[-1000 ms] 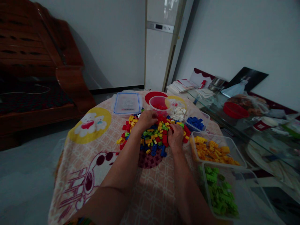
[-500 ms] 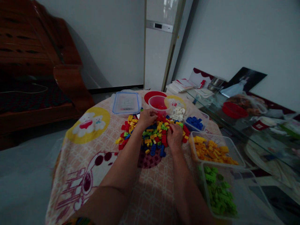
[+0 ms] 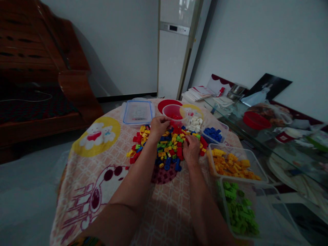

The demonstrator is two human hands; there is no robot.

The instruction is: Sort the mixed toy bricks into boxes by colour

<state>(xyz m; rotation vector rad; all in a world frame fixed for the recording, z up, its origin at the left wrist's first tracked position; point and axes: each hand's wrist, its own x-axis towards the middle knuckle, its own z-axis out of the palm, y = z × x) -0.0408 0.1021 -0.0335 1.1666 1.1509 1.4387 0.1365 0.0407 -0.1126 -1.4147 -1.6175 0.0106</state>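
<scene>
A pile of mixed red, yellow, green and blue bricks (image 3: 166, 148) lies on a patterned cloth (image 3: 102, 164). My left hand (image 3: 159, 124) hovers at the pile's far edge beside a red cup (image 3: 173, 112), fingers pinched together; what they hold is too small to make out. My right hand (image 3: 192, 148) rests on the pile's right side with curled fingers over red bricks. Sorted boxes stand to the right: white bricks (image 3: 194, 123), blue bricks (image 3: 214, 134), orange-yellow bricks (image 3: 232, 164) and green bricks (image 3: 241, 212).
A clear lid with a blue rim (image 3: 137, 112) and a red lid (image 3: 167, 103) lie at the cloth's far side. A glass table (image 3: 269, 136) with a red bowl and clutter runs along the right. A wooden bench (image 3: 38, 85) stands left, a white cabinet (image 3: 174, 51) behind.
My left hand has lifted from the pile's top and moved a little toward the red cup. My right hand has stayed in place on the bricks.
</scene>
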